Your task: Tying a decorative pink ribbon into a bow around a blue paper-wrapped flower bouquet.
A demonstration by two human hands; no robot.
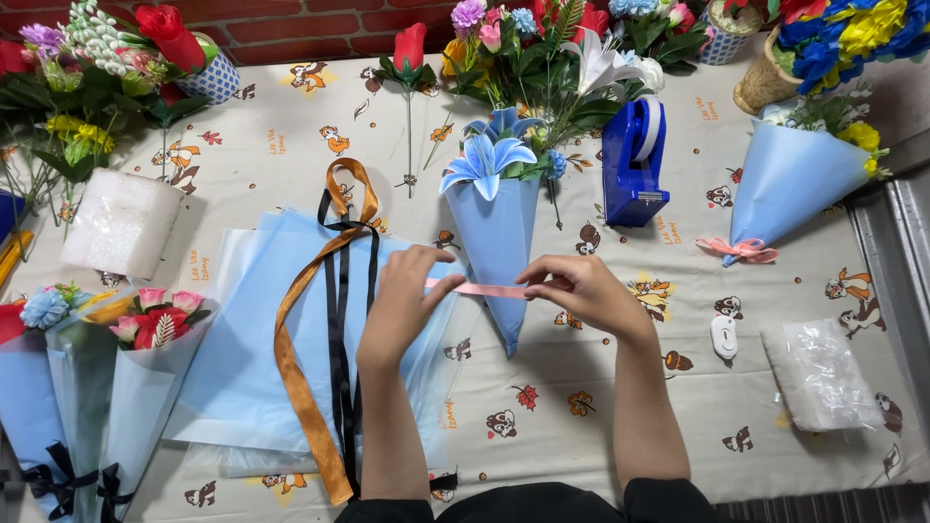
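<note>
A blue paper cone bouquet [499,242] with a blue lily [486,160] lies on the table, tip pointing towards me. A thin pink ribbon [489,290] stretches across the cone's lower part. My left hand [407,295] pinches the ribbon's left end. My right hand [581,291] pinches its right end, just right of the cone. Both forearms rest over the patterned tablecloth [581,407].
Blue wrapping sheets [252,349] with orange [295,378] and black ribbons [337,329] lie left. A blue tape dispenser [632,165] stands behind, another wrapped bouquet [790,179] at right, finished bouquets [107,368] at left, loose artificial flowers [542,48] along the back, and a foam block [121,223].
</note>
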